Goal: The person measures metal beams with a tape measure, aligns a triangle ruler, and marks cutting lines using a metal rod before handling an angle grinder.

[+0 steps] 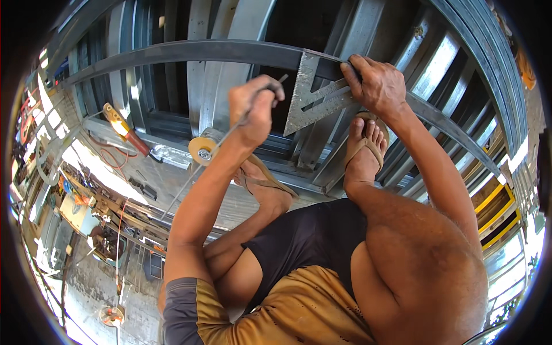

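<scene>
My left hand [253, 109] is closed around a long thin metal rod [192, 181], which slants down toward the lower left. The rod's short upper end pokes out past my fingers, close to a triangular metal speed square [302, 86]. That square lies with one edge along a long dark steel bar [230, 50], which runs across the upper part of the view. My right hand [376, 83] grips the square's right corner, fingers over the bar, pressing the two together. What my right palm covers is hidden.
Pale metal channels [213, 98] lie beneath the bar. My sandalled feet [365, 152] stand among them. To the left are a yellow-rimmed round disc [201, 150], an orange-and-dark-red hand tool [129, 135] and a cluttered rack [109, 207]. Bundled steel lengths [494, 63] curve along the right.
</scene>
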Demonstrator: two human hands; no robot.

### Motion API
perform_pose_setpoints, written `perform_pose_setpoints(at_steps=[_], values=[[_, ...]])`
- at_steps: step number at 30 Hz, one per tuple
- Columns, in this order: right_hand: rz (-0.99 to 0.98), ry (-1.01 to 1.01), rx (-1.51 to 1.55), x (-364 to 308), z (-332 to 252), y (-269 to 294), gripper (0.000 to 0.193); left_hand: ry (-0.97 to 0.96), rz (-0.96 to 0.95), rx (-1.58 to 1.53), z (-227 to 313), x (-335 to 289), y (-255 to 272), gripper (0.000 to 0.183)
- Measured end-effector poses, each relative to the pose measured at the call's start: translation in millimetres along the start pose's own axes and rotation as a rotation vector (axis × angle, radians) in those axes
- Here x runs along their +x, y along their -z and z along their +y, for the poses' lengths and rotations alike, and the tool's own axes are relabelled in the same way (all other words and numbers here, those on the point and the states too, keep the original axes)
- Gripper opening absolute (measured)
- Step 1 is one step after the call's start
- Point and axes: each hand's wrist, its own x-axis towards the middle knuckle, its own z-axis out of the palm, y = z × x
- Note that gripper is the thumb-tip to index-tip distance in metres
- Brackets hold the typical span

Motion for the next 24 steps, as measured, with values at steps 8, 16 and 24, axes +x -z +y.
perform_pose_setpoints(at_steps=[8,16,24], values=[[0.03,0.025,-0.001,2.3,-1.2,-1.0,0.029,-0.083,0.107,-0.123,-6.7,27.0,-21.7,0.021],[0.014,0.025,-0.006,0.7,0.9,-0.3,0.029,-0.113,0.104,-0.029,-7.7,24.9,-31.0,0.022],[0.017,0.022,-0.007,-0.2,2.4,-1.1,0.03,-0.111,0.054,0.017,-12.1,7.6,-18.5,0.022]])
